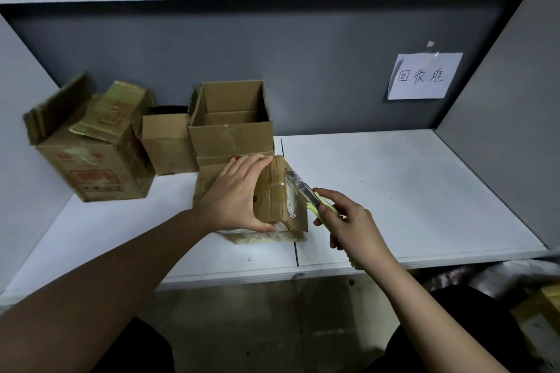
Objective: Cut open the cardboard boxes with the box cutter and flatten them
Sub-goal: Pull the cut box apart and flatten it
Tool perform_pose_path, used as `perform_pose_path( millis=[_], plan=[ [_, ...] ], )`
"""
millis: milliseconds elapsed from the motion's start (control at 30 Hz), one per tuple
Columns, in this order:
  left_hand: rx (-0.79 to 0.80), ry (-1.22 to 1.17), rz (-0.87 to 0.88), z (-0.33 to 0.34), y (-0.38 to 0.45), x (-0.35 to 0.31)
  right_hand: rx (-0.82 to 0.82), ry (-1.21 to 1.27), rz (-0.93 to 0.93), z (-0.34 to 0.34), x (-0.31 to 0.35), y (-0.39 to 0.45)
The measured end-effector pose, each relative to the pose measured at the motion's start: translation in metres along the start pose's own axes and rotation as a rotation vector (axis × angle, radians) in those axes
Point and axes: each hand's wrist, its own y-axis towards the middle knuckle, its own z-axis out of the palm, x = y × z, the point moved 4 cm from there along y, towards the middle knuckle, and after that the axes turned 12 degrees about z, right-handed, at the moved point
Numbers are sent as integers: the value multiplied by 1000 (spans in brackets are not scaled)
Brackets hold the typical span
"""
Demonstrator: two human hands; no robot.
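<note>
Glossy clear tape is shining on the matt brown cardboard box (274, 191); the box cutter (306, 191) is showing a metal blade and yellow-green plastic handle.

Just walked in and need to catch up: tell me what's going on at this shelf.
A person is cutting open a taped cardboard box on the white shelf. The left hand steadies the box from the top, while the right hand holds a yellow-green box cutter with its blade at the box's taped edge. Behind it, three more boxes stand with their tops already open, not yet flattened. A paper sign hangs on the back wall.
</note>
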Motion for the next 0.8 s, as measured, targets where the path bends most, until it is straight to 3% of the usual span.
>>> perform_pose_path(
  millis=[300, 800],
  plan=[
    [24, -50, -12, -2, -2, 3, 139, 57, -21, -8, -4, 2],
    [28, -113, -42, -1, 3, -5, 103, 106, -10, -6, -10, -7]
  ],
)
